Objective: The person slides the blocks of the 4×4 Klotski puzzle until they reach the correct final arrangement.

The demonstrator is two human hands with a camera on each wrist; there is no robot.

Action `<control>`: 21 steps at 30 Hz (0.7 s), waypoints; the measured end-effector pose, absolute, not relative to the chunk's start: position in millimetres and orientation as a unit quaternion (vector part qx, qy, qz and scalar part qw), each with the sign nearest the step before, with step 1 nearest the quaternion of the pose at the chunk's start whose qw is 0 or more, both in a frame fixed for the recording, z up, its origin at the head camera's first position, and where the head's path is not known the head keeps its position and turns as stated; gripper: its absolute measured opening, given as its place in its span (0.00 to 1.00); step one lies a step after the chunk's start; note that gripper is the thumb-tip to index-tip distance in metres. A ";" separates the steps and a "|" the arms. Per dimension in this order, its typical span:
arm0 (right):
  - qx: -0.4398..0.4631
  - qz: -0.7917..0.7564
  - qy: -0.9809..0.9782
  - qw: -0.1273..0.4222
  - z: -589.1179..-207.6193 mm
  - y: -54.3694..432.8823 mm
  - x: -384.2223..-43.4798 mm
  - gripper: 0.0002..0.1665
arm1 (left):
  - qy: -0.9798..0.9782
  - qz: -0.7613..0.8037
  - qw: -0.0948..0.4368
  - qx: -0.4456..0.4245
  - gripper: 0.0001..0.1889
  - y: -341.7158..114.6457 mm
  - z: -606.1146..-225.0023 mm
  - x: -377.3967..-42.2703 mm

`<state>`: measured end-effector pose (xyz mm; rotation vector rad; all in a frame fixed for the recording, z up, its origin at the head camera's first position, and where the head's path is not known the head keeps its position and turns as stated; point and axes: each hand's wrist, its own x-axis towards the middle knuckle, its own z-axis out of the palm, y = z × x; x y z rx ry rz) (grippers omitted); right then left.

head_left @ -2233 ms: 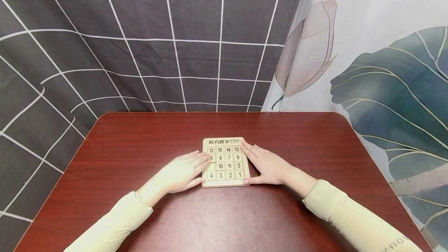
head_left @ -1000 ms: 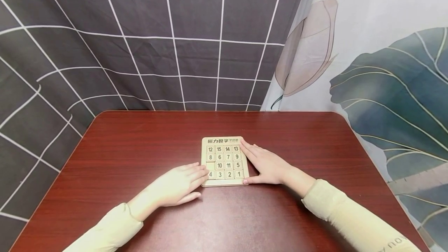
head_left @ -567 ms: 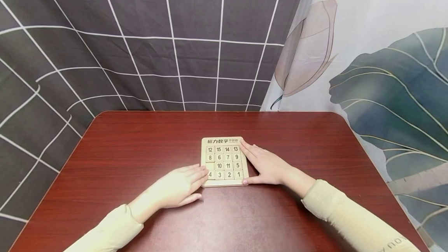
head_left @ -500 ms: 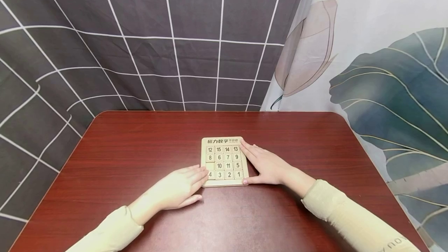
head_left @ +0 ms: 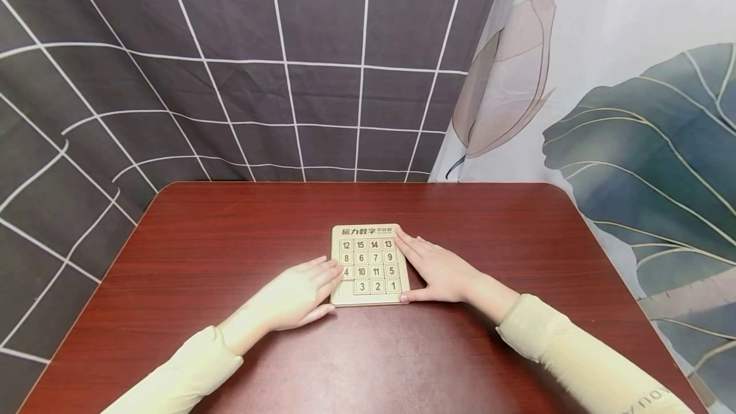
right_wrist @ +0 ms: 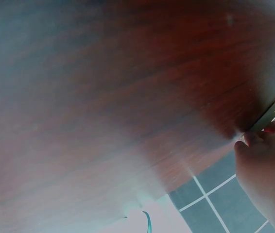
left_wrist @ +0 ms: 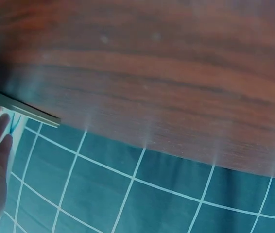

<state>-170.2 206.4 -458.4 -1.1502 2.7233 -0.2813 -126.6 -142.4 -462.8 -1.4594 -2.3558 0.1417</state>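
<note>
A pale number sliding puzzle (head_left: 370, 300) lies flat on the table, with rows of numbered tiles under a printed heading. The straight fingertips of my left hand (head_left: 296, 292) rest on the tile marked 4 (head_left: 347, 272), partly covering it in the third row at the left. Below that tile, the bottom-left slot is bare. My right hand (head_left: 443, 273) lies along the puzzle's right side, a straight finger at the upper corner and the thumb at the lower one. Both wrist views show only the thin board edge (left_wrist: 23, 109) beside the hands; the tiles are hidden there.
The reddish-brown wooden table (head_left: 247, 216) extends around the puzzle. Behind it hangs a dark curtain (head_left: 322, 94) with a white grid, and a pale curtain (head_left: 512, 126) with leaf prints hangs at the right.
My left hand has moved slightly away from me, and the tile marked 4 has slid up from the bottom row into the gap above. The right hand stays put.
</note>
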 end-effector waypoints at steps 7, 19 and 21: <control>-0.389 -0.098 0.912 0.082 -459.6 207.8 -170.5 0.69 | -0.826 0.039 0.180 -0.533 0.30 -139.8 -461.5 -128.5; -0.395 -0.101 0.910 0.074 -458.0 206.9 -170.0 0.67 | -0.798 0.028 0.177 -0.575 0.32 -129.5 -459.5 -120.0; -0.394 -0.102 0.911 0.074 -457.6 207.0 -169.6 0.68 | -0.800 0.028 0.173 -0.574 0.32 -128.6 -460.4 -120.0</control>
